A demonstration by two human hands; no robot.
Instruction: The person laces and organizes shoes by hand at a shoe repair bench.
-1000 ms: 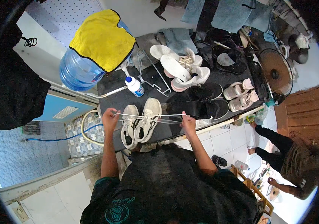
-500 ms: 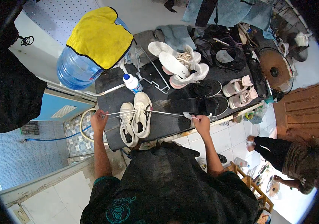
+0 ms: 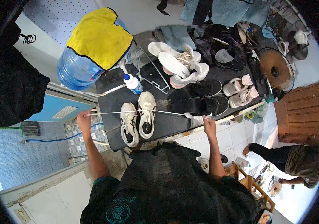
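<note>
A pair of white sneakers stands on the dark tabletop (image 3: pixel 109 97) in front of me. Across them runs a white shoelace (image 3: pixel 167 112), pulled nearly straight, passing over the left sneaker (image 3: pixel 127 118) and through the right sneaker (image 3: pixel 146 102) near its front. My left hand (image 3: pixel 84 120) is closed on one end, out past the table's left edge. At the other end, by the table's front edge, my right hand (image 3: pixel 209 123) pinches the lace. Behind the sneakers stands a white bottle with a blue cap (image 3: pixel 132 83).
A white plastic hanger (image 3: pixel 153 76) lies beyond the bottle. Black shoes (image 3: pixel 206 106), pale pink shoes (image 3: pixel 239 93) and white shoes with loose insoles (image 3: pixel 174 65) sit to the right. A yellow cloth (image 3: pixel 97 37) covers a blue water jug (image 3: pixel 73 69). Another person (image 3: pixel 297 160) is at far right.
My hands have moved farther apart, the left outward and the right slightly outward and nearer me. The lace strands left of the sneakers now form one line. The right sneaker has shifted slightly right.
</note>
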